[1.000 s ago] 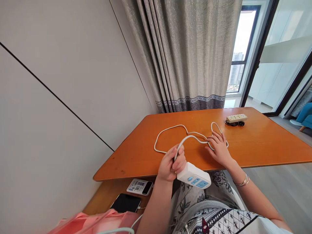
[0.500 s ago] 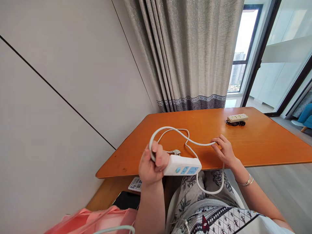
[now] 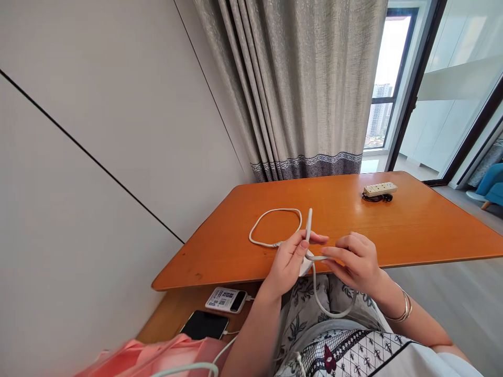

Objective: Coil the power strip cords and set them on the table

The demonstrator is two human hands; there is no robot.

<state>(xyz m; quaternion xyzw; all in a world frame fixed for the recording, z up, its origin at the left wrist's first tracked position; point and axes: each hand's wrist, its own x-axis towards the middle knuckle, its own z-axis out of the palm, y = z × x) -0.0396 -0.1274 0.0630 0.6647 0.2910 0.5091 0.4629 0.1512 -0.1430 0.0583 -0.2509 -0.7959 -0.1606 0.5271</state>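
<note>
My left hand (image 3: 291,257) is closed around a white power strip (image 3: 304,267), which is almost wholly hidden behind the fingers, and pinches its white cable (image 3: 275,226) upright near the thumb. One loop of that cable lies on the orange table (image 3: 424,230). Another loop hangs below the table edge over my lap. My right hand (image 3: 356,259) pinches the cable just right of the left hand, fingers pressed together on it.
A beige power strip (image 3: 380,189) with a coiled black cord (image 3: 377,198) sits at the table's far right. On a lower shelf at left lie a power bank (image 3: 226,300) and a black phone (image 3: 204,324). Pink cloth (image 3: 157,358) lies bottom left. Grey curtains (image 3: 298,89) hang behind.
The cable loop on the table has shrunk. My left hand turned the power strip inward, hiding it. My right hand came in from the table to meet the left, holding the cable.
</note>
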